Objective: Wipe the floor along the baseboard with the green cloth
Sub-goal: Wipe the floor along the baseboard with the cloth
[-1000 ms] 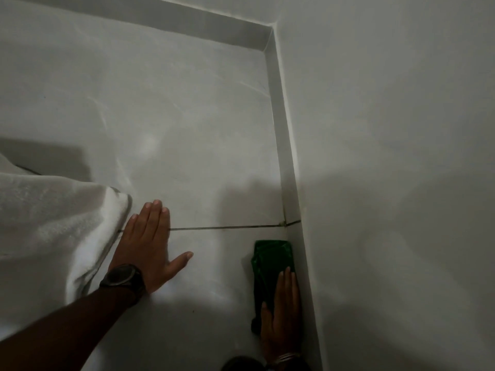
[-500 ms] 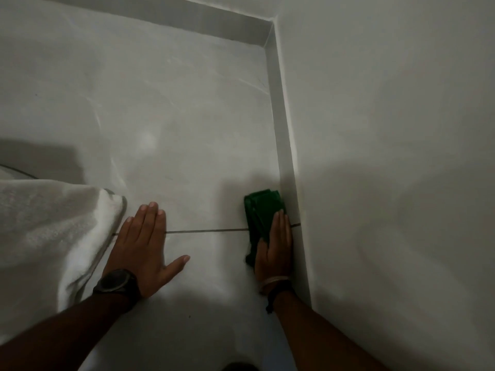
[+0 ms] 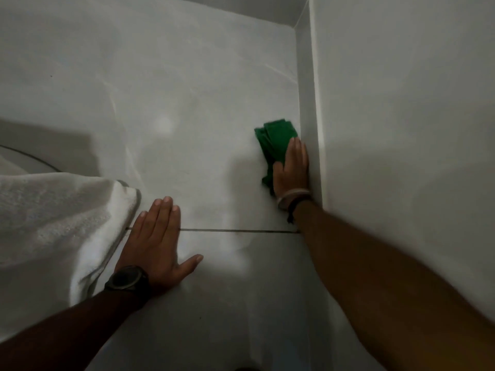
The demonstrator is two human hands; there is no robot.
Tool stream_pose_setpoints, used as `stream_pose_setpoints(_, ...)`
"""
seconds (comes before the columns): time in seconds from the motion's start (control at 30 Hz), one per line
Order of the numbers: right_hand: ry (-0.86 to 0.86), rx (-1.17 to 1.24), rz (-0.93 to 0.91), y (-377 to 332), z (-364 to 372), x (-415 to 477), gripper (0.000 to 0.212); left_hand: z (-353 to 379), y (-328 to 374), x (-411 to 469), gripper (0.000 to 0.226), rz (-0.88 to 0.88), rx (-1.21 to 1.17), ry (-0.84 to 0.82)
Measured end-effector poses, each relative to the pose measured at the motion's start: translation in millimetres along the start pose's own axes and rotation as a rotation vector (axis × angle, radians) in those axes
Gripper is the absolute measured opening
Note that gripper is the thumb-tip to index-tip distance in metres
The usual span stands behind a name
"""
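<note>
1. Head view shows your right hand (image 3: pixel 292 170) flat on the green cloth (image 3: pixel 276 140), fingers (image 3: pixel 296 151) stretched out and pressing, not closed around it; the cloth lies on the floor (image 3: pixel 203 103), touching the baseboard (image 3: pixel 308 103).
2. Keep the cloth's right edge tight against the baseboard so the seam gets wiped.
3. Push with an even palm toward the far corner; the bunched front may roll under.
4. Leave your left hand (image 3: pixel 158 245) spread flat, holding nothing, as a brace beside the white towel (image 3: pixel 53 220).
</note>
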State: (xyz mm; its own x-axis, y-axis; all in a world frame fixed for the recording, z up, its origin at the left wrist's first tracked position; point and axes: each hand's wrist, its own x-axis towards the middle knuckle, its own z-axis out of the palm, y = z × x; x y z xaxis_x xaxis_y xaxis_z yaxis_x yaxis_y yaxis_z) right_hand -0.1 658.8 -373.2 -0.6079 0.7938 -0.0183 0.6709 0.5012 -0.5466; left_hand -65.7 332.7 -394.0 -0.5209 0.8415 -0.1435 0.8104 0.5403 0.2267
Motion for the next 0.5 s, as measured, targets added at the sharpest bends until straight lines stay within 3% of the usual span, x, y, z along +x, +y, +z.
stream_pose_setpoints(0.23, -0.107, -0.011, 0.002, -4, -2, 33, 0.078, 0, 0, -1, 0.110, 0.002, 0.001, -0.008)
stream_pose_setpoints(0.5, -0.080, -0.041, 0.020, 13, -6, -65, 0.077, -5, 2, -1, 0.109, 0.005, -0.023, -0.016)
